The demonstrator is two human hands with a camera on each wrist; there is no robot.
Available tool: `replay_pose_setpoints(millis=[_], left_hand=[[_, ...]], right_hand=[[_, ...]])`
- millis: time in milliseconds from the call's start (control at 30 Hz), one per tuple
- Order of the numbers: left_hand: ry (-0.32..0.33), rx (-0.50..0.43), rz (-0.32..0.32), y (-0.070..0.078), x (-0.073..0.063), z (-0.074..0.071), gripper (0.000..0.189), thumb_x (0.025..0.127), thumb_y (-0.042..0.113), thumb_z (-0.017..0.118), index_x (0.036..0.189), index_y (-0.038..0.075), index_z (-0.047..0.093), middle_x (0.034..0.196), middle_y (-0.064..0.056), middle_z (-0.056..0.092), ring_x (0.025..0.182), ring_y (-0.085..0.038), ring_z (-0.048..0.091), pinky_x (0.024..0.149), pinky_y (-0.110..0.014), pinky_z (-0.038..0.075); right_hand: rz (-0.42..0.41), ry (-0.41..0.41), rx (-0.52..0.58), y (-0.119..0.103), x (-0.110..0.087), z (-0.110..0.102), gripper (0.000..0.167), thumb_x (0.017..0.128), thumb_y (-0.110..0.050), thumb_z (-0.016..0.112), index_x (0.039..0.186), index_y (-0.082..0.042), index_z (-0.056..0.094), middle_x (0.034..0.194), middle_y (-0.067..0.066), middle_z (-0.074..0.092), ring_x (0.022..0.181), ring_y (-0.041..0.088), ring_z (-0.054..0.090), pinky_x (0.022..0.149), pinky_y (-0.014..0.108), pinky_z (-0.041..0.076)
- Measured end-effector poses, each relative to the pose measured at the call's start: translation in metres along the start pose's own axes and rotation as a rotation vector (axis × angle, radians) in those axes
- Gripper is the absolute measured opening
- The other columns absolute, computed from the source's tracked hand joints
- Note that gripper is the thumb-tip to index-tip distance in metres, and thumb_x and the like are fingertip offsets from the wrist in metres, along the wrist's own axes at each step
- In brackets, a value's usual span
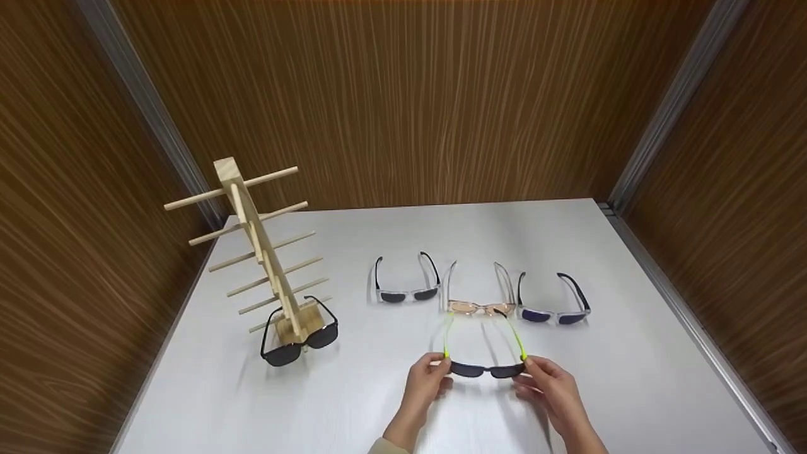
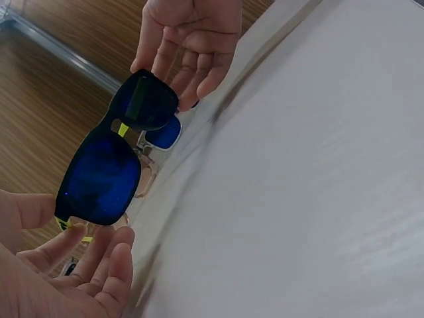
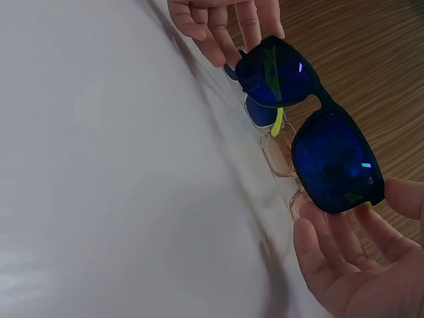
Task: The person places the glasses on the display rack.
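Observation:
Both hands hold one pair of sunglasses (image 1: 468, 369) with a black front and yellow-green temples, raised above the white table. My left hand (image 1: 426, 382) pinches its left corner, and my right hand (image 1: 555, 389) pinches the right corner. From the left wrist view, the lenses of these sunglasses (image 2: 103, 179) look dark blue; the temples point away from me, unfolded. Just beyond lie glasses with peach lenses (image 1: 463, 307), partly overlapped by the temple tips in the head view. Clear-framed sunglasses with bluish lenses (image 1: 536, 316) sit to their right.
A wooden display rack (image 1: 268, 252) with several pegs stands on the left. Black sunglasses (image 1: 282, 355) hang at its lowest part. Clear-framed sunglasses with dark lenses (image 1: 393, 297) lie between rack and peach pair. Wood-grain panels (image 1: 403, 101) wall the white table (image 1: 353, 391).

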State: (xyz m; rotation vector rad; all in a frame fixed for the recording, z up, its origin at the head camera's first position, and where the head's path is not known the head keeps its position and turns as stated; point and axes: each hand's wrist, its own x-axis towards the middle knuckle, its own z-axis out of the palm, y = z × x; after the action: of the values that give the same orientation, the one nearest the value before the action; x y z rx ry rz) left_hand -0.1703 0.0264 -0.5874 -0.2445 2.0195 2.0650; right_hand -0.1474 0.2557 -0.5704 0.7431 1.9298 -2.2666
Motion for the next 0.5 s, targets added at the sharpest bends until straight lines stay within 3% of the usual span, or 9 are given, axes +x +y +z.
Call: replay_pose_setpoints(millis=[500], left_hand=[[0.039,-0.009,-0.016,0.008,-0.003,-0.014,0.030,0.090,0.030,0.060,0.110,0.008,0.062,0.081,-0.003,0.065,0.070,-0.020,0.065,0.058,-0.031,0.050]], right_hand=[[0.000,-0.004,0.011,-0.005,-0.004,0.020,0.033,0.087,-0.020,0.066,0.112,0.001,0.059,0.092,0.008,0.067,0.082,0.023,0.066,0.069,0.036,0.053]])
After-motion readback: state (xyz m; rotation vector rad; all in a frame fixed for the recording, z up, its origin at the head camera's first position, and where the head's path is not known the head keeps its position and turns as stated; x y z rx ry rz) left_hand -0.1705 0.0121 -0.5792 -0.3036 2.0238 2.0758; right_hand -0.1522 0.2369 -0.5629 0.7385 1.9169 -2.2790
